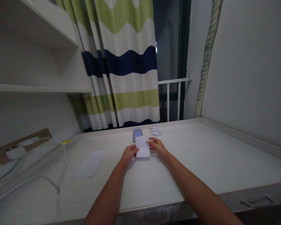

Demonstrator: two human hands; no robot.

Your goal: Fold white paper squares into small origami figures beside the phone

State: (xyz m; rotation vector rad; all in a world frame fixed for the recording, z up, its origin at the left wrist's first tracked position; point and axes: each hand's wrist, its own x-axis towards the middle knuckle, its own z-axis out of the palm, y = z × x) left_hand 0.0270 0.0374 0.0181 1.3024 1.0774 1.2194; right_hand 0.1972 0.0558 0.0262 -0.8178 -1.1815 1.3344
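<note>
A small folded white paper point(142, 147) lies on the pale wooden desk point(201, 156), its top part bent up. My left hand point(129, 154) pinches its left lower edge. My right hand point(156, 146) holds its right edge with curled fingers. Just behind the paper a phone point(137, 134) lies flat with its screen lit. A few small folded white paper pieces point(155, 130) sit to the right of the phone.
A flat white sheet point(90, 163) lies to the left. White cables point(37, 181) run from plugs in a wall socket strip point(18, 148). Shelves point(37, 89) hang at left. A striped curtain point(126, 68) and a white railing point(173, 93) stand behind the desk; a wall bounds the right.
</note>
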